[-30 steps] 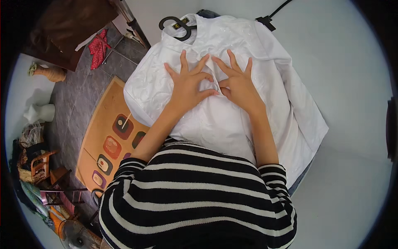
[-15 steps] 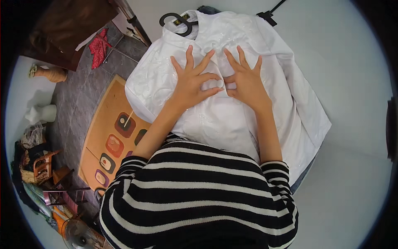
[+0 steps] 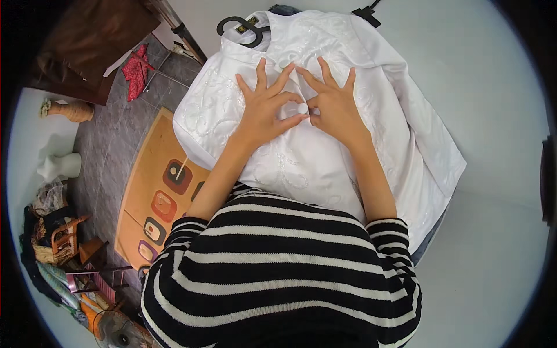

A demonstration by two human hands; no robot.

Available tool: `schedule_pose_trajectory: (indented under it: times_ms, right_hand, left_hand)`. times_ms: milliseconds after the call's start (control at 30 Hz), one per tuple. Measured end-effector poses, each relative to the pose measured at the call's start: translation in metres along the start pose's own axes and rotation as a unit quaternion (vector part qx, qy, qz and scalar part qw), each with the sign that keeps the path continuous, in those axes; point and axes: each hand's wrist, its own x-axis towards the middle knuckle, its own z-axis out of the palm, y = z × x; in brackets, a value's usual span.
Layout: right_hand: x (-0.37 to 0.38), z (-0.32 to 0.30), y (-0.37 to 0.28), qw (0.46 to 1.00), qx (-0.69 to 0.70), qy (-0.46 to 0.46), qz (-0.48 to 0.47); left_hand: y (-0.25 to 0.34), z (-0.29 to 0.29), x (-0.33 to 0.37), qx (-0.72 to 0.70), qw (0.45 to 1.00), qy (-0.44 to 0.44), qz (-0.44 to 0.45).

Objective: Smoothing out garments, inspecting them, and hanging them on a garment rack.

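A white long-sleeved shirt [image 3: 380, 139] with shiny raised embroidery lies front side up before me, its collar away from me. In the collar sits a black hanger [image 3: 260, 36] with its hook showing. My left hand [image 3: 261, 116] pinches a round white button [image 3: 303, 108] at the shirt's front opening between thumb and forefinger. Just beside it, my right hand [image 3: 335, 113] has thumb and forefinger closed on the front edge of the shirt. On both hands the other fingers fan out over the cloth.
Under the shirt, blue denim [image 3: 428, 246] peeks out at the right. A black clip-like piece [image 3: 366, 16] is at the top. On the left lie a patterned tan rug [image 3: 139, 203], a clay vase [image 3: 72, 110], a white bust form [image 3: 62, 166] and a fan [image 3: 119, 333].
My right hand has moved left, closing up to the left hand. The white button now shows more plainly between the fingertips. The whole view has shifted slightly.
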Motion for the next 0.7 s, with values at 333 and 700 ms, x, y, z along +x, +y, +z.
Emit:
schedule_pose_trajectory:
  times_ms: [333, 700]
  right_hand:
    - [-0.007, -0.020, 0.038, 0.983, 0.163, -0.027, 0.085]
    - [-0.007, -0.019, 0.027, 0.961, 0.269, 0.005, 0.069]
  left_hand:
    - [0.002, 0.003, 0.000, 0.022, 1.000, 0.002, 0.012]
    - [0.012, 0.001, 0.017, 0.089, 0.994, 0.036, 0.048]
